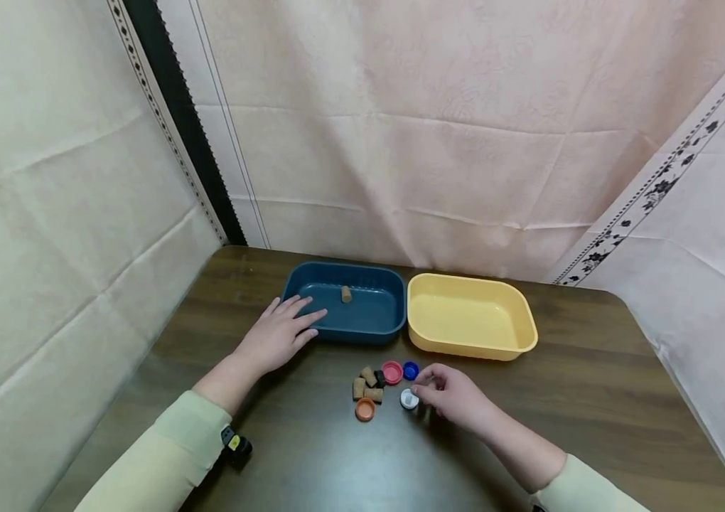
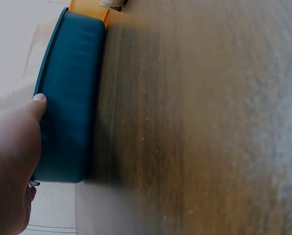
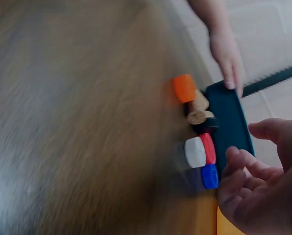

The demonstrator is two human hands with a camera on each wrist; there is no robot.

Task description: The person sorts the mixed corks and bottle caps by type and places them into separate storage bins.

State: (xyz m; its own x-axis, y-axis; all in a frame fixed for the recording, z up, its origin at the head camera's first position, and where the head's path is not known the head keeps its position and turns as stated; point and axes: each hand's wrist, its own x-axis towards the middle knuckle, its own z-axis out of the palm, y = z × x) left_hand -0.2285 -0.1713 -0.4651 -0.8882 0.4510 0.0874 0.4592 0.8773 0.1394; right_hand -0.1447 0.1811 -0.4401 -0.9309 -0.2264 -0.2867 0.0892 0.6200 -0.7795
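Observation:
My left hand (image 1: 276, 336) rests at the left rim of a dark blue bin (image 1: 350, 336), its fingers spread. In the left wrist view the thumb (image 2: 39, 99) touches the bin's rim. One cork (image 1: 346, 294) stands inside the bin. Beside a white bottle cap (image 1: 409, 400) on the table is my right hand (image 1: 455, 398), fingers loosely bent. The right wrist view shows its thumb (image 3: 263, 129) apart from the fingers, with nothing between them. A blue cap (image 1: 410, 370) and a pinkish-red cap (image 1: 391, 372) lie just beyond the white one.
Left of the white cap, several corks (image 1: 373, 395) cluster with a black cap (image 1: 379, 378) and an orange cap (image 1: 365, 409). A yellow bin (image 1: 473, 350) stands right beside the blue one. Pale cloth (image 1: 401, 178) hangs behind the wooden table (image 1: 311, 455).

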